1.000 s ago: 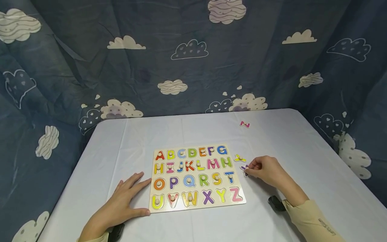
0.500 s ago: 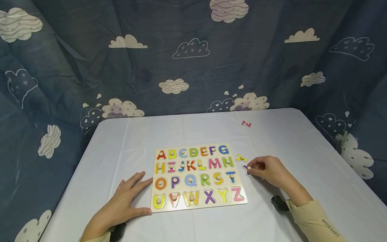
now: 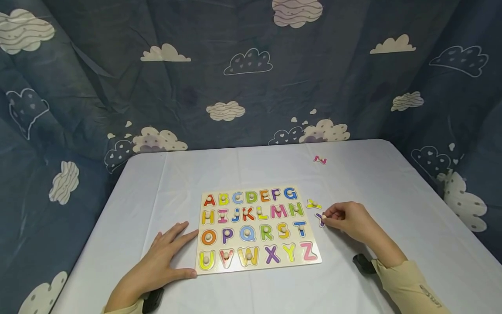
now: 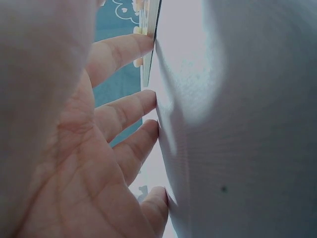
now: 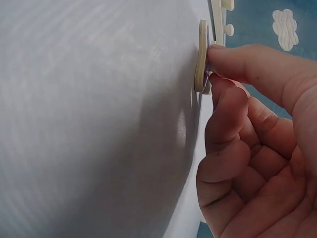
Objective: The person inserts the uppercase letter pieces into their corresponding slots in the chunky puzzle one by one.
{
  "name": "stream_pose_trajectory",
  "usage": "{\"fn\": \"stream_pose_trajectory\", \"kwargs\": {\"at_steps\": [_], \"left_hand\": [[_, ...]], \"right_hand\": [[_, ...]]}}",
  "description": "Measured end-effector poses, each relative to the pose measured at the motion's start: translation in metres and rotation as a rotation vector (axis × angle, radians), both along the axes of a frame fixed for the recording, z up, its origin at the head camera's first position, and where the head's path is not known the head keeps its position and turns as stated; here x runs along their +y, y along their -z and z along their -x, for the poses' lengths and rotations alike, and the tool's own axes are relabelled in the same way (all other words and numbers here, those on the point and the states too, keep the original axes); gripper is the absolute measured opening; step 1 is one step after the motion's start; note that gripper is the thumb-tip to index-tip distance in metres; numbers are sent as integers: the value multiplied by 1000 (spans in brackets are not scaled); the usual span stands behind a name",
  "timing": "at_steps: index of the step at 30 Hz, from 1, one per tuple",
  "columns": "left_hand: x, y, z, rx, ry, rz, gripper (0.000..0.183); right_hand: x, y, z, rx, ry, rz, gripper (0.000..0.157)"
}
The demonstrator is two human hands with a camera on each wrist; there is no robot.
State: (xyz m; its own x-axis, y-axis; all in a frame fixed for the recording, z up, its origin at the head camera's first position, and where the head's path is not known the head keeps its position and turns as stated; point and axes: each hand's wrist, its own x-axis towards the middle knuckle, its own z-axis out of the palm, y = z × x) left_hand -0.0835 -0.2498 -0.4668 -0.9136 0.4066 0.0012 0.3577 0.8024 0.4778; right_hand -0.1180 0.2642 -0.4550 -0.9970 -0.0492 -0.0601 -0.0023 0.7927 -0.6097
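A wooden alphabet puzzle board (image 3: 259, 224) lies on the white table. My left hand (image 3: 157, 261) has its fingers spread; thumb and index finger touch the board's left edge. In the left wrist view, the fingertips (image 4: 148, 101) rest on the cloth and board edge. Right of the board, my right hand (image 3: 349, 221) pinches a purple letter X piece (image 3: 319, 220) by its knob. The right wrist view shows that piece edge-on (image 5: 200, 59), close to the cloth; whether it touches is unclear. A yellow letter Y piece (image 3: 313, 204) lies just beyond it.
A pink letter Z piece (image 3: 320, 160) lies near the table's far edge. Knobbed letters fill most of the board; its X, Y and Z places show no knobs. A dark cloud-patterned curtain (image 3: 188, 96) hangs behind the white tablecloth (image 3: 235, 168).
The head view has shifted slightly. My right fingers have moved a little on the purple X, and its knob shows more clearly. My left hand stays at the board's edge.
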Motion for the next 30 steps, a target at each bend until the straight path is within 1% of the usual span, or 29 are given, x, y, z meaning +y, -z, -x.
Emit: {"fn": "stream_pose_trajectory", "kwargs": {"at_steps": [6, 10, 15, 21, 24, 30], "left_hand": [[0, 0, 0, 9, 11, -4, 100], [0, -1, 0, 20, 16, 0, 100], [-1, -1, 0, 24, 17, 3, 100], [0, -1, 0, 18, 24, -8, 99], [0, -2, 1, 14, 23, -9, 99], [-1, -2, 0, 10, 18, -2, 99]], "right_hand": [[2, 1, 0, 23, -20, -3, 19], [2, -1, -1, 15, -1, -2, 17], [-3, -7, -5, -11, 20, 24, 18], [-15, -15, -12, -31, 34, 72, 21], [-23, -17, -15, -33, 21, 93, 20], [-40, -15, -21, -38, -46, 130, 17]]}}
